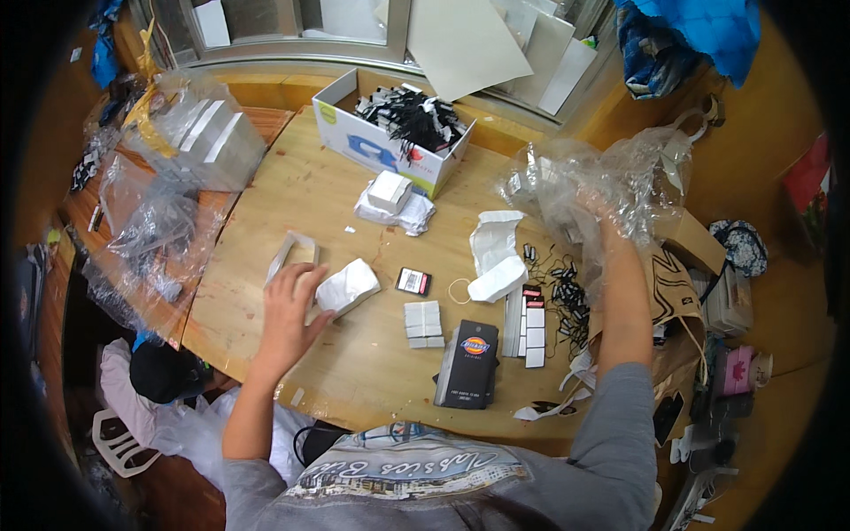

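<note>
My left hand (292,308) is over the table's left part, fingers apart. Its thumb lies at the edge of a white paper-wrapped packet (350,285), and its fingertips are by a small open white box (293,250). My right hand (599,205) reaches into a crumpled clear plastic bag (637,168) at the far right; the film blurs its fingers, so I cannot see what they hold. Between my arms lie a banded stack of small white cards (423,323), a small black-and-white label (413,281), a pile of dark hang tags (467,365) and rows of white label strips (534,327).
A white carton (390,146) full of black cords stands at the back. White packs (390,190) sit before it. Black strings (567,296) lie beside a brown paper bag (651,305) at right. Bagged white blocks (212,142) stand far left. Another person (168,372) is low at left.
</note>
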### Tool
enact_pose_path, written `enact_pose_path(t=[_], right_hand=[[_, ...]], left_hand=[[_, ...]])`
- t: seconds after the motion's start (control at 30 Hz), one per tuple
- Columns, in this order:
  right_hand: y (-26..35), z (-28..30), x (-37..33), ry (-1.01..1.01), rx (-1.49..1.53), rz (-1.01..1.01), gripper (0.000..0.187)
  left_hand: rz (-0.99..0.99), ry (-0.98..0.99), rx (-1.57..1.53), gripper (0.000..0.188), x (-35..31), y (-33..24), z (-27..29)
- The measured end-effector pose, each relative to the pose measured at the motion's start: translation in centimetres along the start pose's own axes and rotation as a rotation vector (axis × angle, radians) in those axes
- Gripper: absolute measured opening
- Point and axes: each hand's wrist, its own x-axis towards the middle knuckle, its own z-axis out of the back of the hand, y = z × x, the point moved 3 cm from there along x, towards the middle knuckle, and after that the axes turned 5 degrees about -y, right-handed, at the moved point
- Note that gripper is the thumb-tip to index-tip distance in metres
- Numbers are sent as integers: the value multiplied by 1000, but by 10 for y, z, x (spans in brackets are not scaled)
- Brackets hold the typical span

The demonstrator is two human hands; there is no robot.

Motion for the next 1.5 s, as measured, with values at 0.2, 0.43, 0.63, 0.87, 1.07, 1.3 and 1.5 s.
enact_pose_path(t=[0.2, 0.43, 0.63, 0.87, 1.07, 1.3, 1.5], right_hand=[[-17, 48, -14, -4, 440, -179, 38], [1, 130, -74, -286, 837, -234, 34], [37, 193, -169, -704, 1106, -141, 36], [105, 122, -251, -321, 2047, -273, 53], [184, 69, -286, 203, 2218, -324, 56], [239, 54, -300, 528, 2337, -343, 57], [265, 44, -311, 733, 2387, -437, 55]], left_hand=[[-32, 99, -229, 58, -20, -32, -29], [58, 144, -495, 70, -38, -43, -70], [-79, 196, -492, 85, -17, -63, -101], [451, 321, -1118, 65, -27, -31, -116], [831, 469, -2193, 59, -52, -22, -80], [859, 348, -2380, 67, -64, -14, -67], [782, 211, -2386, 61, -71, -5, -51]])
